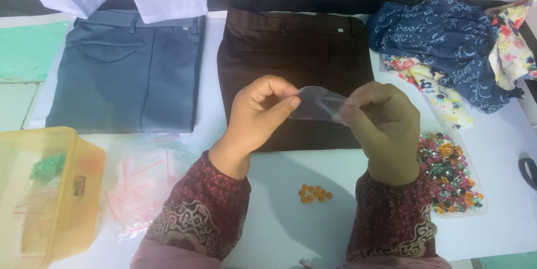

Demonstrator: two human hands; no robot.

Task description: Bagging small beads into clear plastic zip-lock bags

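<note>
small clear bag (318, 104) level, left hand (258, 113), right hand (386, 126)

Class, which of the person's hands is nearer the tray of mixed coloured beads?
Right. The right hand is just beside the clear tray of mixed coloured beads; the left hand is farther away, across the table.

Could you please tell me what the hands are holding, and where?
Both hands, left and right, pinch a small clear plastic bag at its opposite edges.
</note>
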